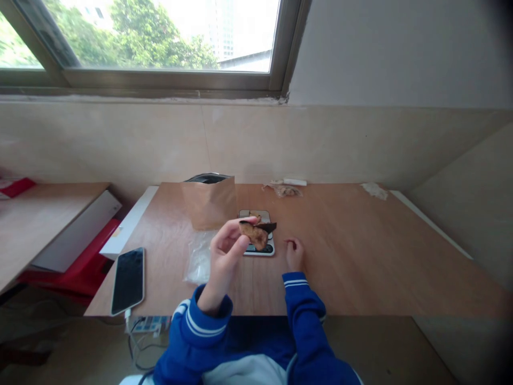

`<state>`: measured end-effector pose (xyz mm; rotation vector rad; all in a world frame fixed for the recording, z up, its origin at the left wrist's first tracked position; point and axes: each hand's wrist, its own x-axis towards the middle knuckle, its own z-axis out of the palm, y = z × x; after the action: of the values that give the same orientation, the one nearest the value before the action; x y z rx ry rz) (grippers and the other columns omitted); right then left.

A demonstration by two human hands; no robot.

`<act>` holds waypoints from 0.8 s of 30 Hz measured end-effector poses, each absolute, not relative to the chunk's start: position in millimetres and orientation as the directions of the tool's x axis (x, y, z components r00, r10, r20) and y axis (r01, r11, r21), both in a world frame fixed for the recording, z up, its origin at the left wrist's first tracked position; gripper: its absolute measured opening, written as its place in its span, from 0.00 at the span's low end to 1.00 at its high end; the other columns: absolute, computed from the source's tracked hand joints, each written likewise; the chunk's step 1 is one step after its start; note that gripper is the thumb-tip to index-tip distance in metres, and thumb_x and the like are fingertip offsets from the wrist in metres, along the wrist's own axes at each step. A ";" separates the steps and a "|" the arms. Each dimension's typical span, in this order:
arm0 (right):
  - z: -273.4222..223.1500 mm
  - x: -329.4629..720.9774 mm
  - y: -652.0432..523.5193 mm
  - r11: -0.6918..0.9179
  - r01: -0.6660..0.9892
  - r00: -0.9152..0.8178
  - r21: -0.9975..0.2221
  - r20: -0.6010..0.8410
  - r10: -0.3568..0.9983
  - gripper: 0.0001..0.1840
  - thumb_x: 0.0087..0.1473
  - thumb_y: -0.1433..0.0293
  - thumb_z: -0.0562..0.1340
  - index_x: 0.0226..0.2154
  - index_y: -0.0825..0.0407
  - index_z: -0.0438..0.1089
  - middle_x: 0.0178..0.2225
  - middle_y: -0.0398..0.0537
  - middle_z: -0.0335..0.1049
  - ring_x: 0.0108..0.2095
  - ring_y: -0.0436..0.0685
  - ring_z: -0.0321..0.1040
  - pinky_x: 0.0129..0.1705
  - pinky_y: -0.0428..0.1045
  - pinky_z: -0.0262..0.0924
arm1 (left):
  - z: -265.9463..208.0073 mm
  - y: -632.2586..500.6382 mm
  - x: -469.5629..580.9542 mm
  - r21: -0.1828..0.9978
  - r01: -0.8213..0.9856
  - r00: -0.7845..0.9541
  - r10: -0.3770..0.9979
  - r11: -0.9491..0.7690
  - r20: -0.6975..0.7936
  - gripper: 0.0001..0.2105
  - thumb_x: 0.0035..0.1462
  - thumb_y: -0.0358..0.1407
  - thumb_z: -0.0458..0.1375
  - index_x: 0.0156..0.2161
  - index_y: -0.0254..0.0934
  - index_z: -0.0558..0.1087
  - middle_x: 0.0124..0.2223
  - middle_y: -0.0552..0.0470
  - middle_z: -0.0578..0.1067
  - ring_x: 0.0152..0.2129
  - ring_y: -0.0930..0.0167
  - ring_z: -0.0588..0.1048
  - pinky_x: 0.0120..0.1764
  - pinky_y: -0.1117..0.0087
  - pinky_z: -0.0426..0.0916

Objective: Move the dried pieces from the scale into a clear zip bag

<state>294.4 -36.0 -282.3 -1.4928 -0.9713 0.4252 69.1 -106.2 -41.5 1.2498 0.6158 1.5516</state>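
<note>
You are sitting at a wooden tabletop [360, 256] that is running up to a tiled wall below a window. A brown paper bag [210, 203] is standing upright toward the far edge, left of the middle, with its mouth open. A black phone [128, 279] is lying face up at the near left corner, with a cable running off the near edge. A clear plastic bag [199, 258] is lying flat just in front of the paper bag. A small kitchen scale [259, 235] is sitting just right of the paper bag, near the middle of the tabletop, and your raised hand is partly hiding it.

Your left hand [226, 251] is lifting above the tabletop in front of the scale, and its fingers [240, 222] are pinching a brown dried piece of food [256, 232] with a dark edge, holding it in the air over the scale. Your right hand [294, 254] is resting on the tabletop just right of the scale, its fingers curling loosely inward and holding nothing that you can make out. Both of your sleeves are blue with white stripes.

Some pale scraps [285, 188] are lying along the far edge, and another crumpled scrap [374, 190] is sitting toward the far right corner.
</note>
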 end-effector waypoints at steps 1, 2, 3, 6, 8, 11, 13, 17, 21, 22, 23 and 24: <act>-281.4 293.2 -36.1 0.100 0.311 0.585 -0.945 0.274 0.764 0.10 0.46 0.68 0.53 0.24 0.51 0.69 0.29 0.48 0.70 0.34 0.58 0.66 0.41 0.53 0.59 | -47.7 -110.3 73.5 0.854 -0.442 0.075 0.937 -0.276 0.342 0.13 0.59 0.42 0.58 0.46 0.40 0.76 0.44 0.47 0.79 0.37 0.67 0.78 0.38 0.69 0.72; -280.2 291.7 -36.7 0.105 0.303 0.594 -0.947 0.274 0.757 0.10 0.47 0.68 0.53 0.24 0.51 0.69 0.29 0.47 0.70 0.34 0.58 0.66 0.41 0.52 0.59 | -52.9 -114.1 77.2 0.857 -0.471 0.114 0.950 -0.207 0.292 0.12 0.57 0.42 0.60 0.44 0.40 0.76 0.43 0.47 0.79 0.37 0.67 0.77 0.39 0.69 0.72; -278.3 289.7 -37.7 0.110 0.299 0.605 -0.948 0.277 0.746 0.10 0.48 0.67 0.53 0.25 0.51 0.69 0.29 0.47 0.70 0.35 0.58 0.66 0.41 0.52 0.59 | -57.1 -117.9 80.3 0.862 -0.483 0.155 0.955 -0.152 0.255 0.12 0.56 0.41 0.61 0.43 0.39 0.76 0.43 0.48 0.79 0.38 0.67 0.77 0.40 0.70 0.72; -266.1 279.6 -45.8 0.125 0.257 0.661 -0.958 0.269 0.701 0.11 0.50 0.65 0.53 0.26 0.51 0.68 0.31 0.47 0.70 0.35 0.56 0.65 0.40 0.51 0.59 | -65.2 -126.8 86.1 0.875 -0.480 0.219 0.956 -0.069 0.195 0.11 0.54 0.40 0.63 0.42 0.39 0.76 0.42 0.48 0.78 0.39 0.67 0.76 0.41 0.70 0.71; -249.4 268.3 -56.0 0.135 0.176 0.682 -0.975 0.220 0.698 0.11 0.52 0.63 0.55 0.27 0.52 0.68 0.29 0.45 0.69 0.32 0.55 0.64 0.36 0.49 0.59 | -69.2 -129.1 88.1 0.885 -0.464 0.213 0.964 -0.047 0.162 0.11 0.53 0.40 0.64 0.41 0.39 0.76 0.42 0.48 0.77 0.39 0.67 0.76 0.39 0.70 0.71; -212.8 245.2 -74.6 0.177 0.006 0.574 -0.984 0.149 0.806 0.15 0.54 0.57 0.56 0.30 0.51 0.69 0.28 0.44 0.68 0.28 0.53 0.64 0.30 0.48 0.59 | -77.4 -124.4 90.7 0.915 -0.403 0.175 0.981 -0.008 0.085 0.13 0.51 0.42 0.65 0.40 0.38 0.76 0.41 0.48 0.77 0.36 0.67 0.75 0.37 0.69 0.71; -187.2 228.8 -85.0 0.203 -0.145 0.401 -0.968 0.130 0.907 0.21 0.58 0.52 0.51 0.36 0.50 0.69 0.32 0.46 0.71 0.30 0.54 0.67 0.29 0.48 0.60 | -86.2 -116.4 93.3 0.932 -0.361 0.144 0.989 0.026 0.028 0.14 0.50 0.42 0.65 0.40 0.37 0.76 0.42 0.48 0.77 0.36 0.67 0.75 0.37 0.68 0.71; -157.9 205.5 -91.6 0.139 -0.329 0.145 -0.934 0.096 0.985 0.23 0.56 0.49 0.57 0.45 0.47 0.65 0.41 0.49 0.72 0.35 0.57 0.71 0.29 0.49 0.64 | -111.6 -97.6 98.3 0.942 -0.328 0.064 0.997 0.069 -0.051 0.16 0.51 0.42 0.65 0.43 0.36 0.75 0.40 0.46 0.77 0.36 0.66 0.75 0.36 0.68 0.72; -168.0 201.4 -81.3 0.156 -0.269 0.225 -0.950 0.095 0.970 0.24 0.48 0.57 0.67 0.46 0.47 0.63 0.40 0.48 0.73 0.36 0.56 0.71 0.32 0.49 0.66 | -135.2 -85.0 94.3 0.968 -0.246 -0.015 0.998 0.052 -0.058 0.21 0.49 0.43 0.65 0.47 0.35 0.74 0.40 0.44 0.78 0.38 0.65 0.75 0.35 0.68 0.71; -174.9 203.0 -77.3 0.158 -0.250 0.268 -0.955 0.088 0.959 0.26 0.48 0.58 0.67 0.47 0.48 0.62 0.38 0.48 0.73 0.35 0.56 0.71 0.32 0.49 0.66 | -139.0 -83.4 91.3 0.977 -0.208 -0.041 0.998 0.040 -0.050 0.21 0.49 0.43 0.65 0.47 0.36 0.74 0.41 0.44 0.77 0.38 0.65 0.75 0.36 0.68 0.71; -182.6 205.2 -72.9 0.157 -0.226 0.319 -0.961 0.079 0.944 0.28 0.47 0.58 0.67 0.48 0.48 0.60 0.36 0.47 0.73 0.34 0.55 0.71 0.32 0.49 0.66 | -142.0 -82.4 87.6 0.985 -0.172 -0.069 0.997 0.025 -0.037 0.20 0.49 0.43 0.65 0.47 0.36 0.74 0.42 0.44 0.77 0.38 0.65 0.75 0.37 0.67 0.71; -190.7 207.9 -68.4 0.155 -0.195 0.378 -0.968 0.072 0.923 0.30 0.47 0.58 0.68 0.48 0.49 0.59 0.34 0.46 0.73 0.32 0.55 0.70 0.31 0.49 0.65 | -144.0 -82.0 83.4 0.990 -0.139 -0.094 0.995 0.008 -0.022 0.19 0.50 0.43 0.64 0.46 0.36 0.74 0.43 0.44 0.77 0.38 0.65 0.75 0.38 0.67 0.70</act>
<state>207.9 -68.4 -190.7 -1.1198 -0.8285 0.9479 83.4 -82.0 -144.0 1.0482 1.1808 1.3301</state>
